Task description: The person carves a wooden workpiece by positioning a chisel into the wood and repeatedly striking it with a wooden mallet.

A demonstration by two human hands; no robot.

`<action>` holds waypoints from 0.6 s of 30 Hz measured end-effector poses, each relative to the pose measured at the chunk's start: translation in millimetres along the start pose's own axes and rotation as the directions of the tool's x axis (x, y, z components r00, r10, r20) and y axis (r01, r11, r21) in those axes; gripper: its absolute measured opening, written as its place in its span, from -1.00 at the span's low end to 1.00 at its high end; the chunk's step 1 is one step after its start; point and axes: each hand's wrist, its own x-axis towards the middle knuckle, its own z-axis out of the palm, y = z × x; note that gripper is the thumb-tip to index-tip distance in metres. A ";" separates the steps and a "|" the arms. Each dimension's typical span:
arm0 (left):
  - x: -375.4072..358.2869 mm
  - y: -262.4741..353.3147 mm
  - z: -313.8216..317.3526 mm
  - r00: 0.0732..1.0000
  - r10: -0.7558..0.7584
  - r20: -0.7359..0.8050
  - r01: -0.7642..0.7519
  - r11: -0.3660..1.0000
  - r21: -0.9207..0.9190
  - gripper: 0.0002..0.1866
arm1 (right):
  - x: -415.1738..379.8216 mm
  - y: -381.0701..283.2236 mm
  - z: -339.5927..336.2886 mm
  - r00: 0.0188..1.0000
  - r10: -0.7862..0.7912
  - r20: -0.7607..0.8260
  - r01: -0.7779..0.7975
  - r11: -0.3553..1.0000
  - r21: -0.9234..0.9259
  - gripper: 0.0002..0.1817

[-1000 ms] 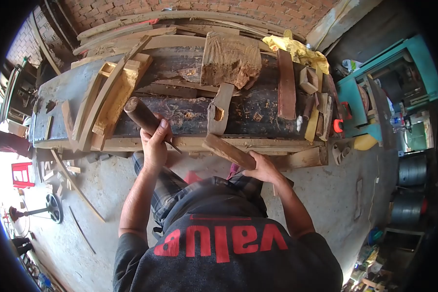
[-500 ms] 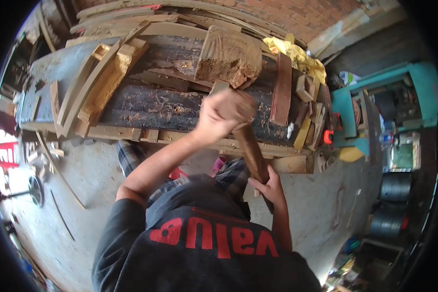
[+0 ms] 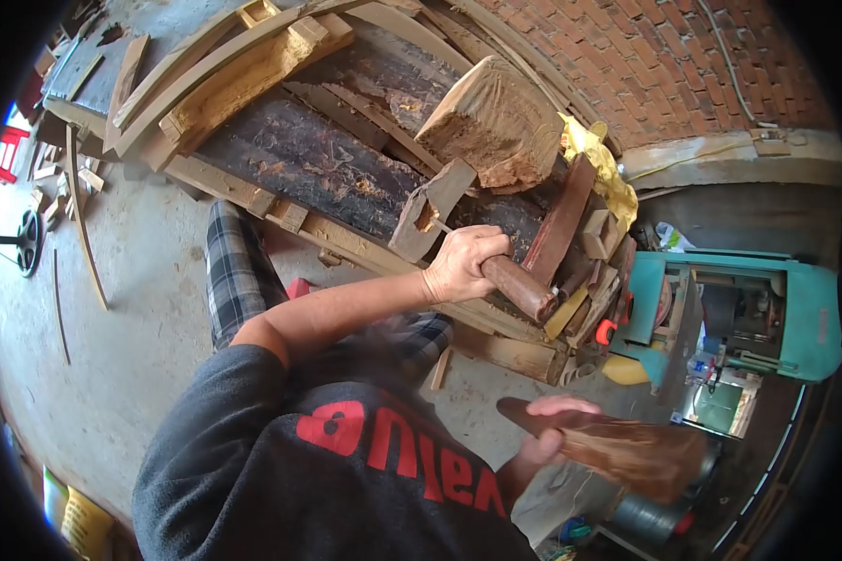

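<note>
My left hand point(image 3: 468, 266) is closed round a chisel point(image 3: 526, 292) with a thick brown wooden handle. The chisel's thin metal shank points up-left at a notch in a small wood block point(image 3: 451, 189), which lies on the dark, rough timber point(image 3: 299, 154). Behind that block a large chunk of wood point(image 3: 500, 122) has a rough, gouged face. Off to the lower right, away from the bench, my right hand point(image 3: 552, 435) grips the narrow end of a brown wooden mallet point(image 3: 631, 453), whose wide end is blurred.
A reddish board point(image 3: 566, 220) and short offcuts lie right of the chunk, near a yellow crumpled bag point(image 3: 589, 159). An orange tape measure point(image 3: 606, 331) sits at the bench's right end. Beyond stands a teal machine point(image 3: 809, 318). Long curved strips point(image 3: 206, 84) lie at left.
My right hand has swung away to the lower right with the mallet. The view has turned and shifted right. My left hand, blurred before, now shows clearly round the chisel handle.
</note>
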 end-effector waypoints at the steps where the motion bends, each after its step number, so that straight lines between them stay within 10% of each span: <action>1: 1.3 0.4 -0.1 1.000 -0.009 -0.013 0.009 1.000 0.009 -0.68 | -8.0 2.5 -3.4 0.987 0.148 0.064 -0.130 0.963 -0.235 -0.48; 3: 2.4 -1.8 2.5 1.000 -0.017 -0.011 0.017 1.000 0.002 -0.68 | -17.3 20.6 17.6 0.848 0.530 0.017 -0.489 0.794 -0.361 -0.51; 6: 2.9 -5.1 3.9 1.000 -0.014 -0.013 0.014 1.000 0.024 -0.69 | -19.8 22.6 18.1 0.879 0.460 -0.121 -0.476 0.837 -0.271 -0.46; 11: -5.8 -3.4 5.5 0.999 -0.011 0.031 0.010 1.000 0.027 -0.70 | -5.9 20.5 21.2 1.000 0.026 -0.015 -0.027 0.997 -0.069 -0.53; 14: 2.0 -3.7 7.3 0.997 -0.083 0.004 0.083 0.997 -0.010 -0.71 | -27.3 52.5 14.7 0.918 0.395 0.041 -0.346 0.847 -0.404 -0.51; 18: 37.8 -1.7 1.6 0.945 -0.325 0.041 0.326 0.944 -0.053 -0.78 | -15.3 25.8 20.6 0.860 0.503 -0.078 -0.510 0.849 -0.142 -0.33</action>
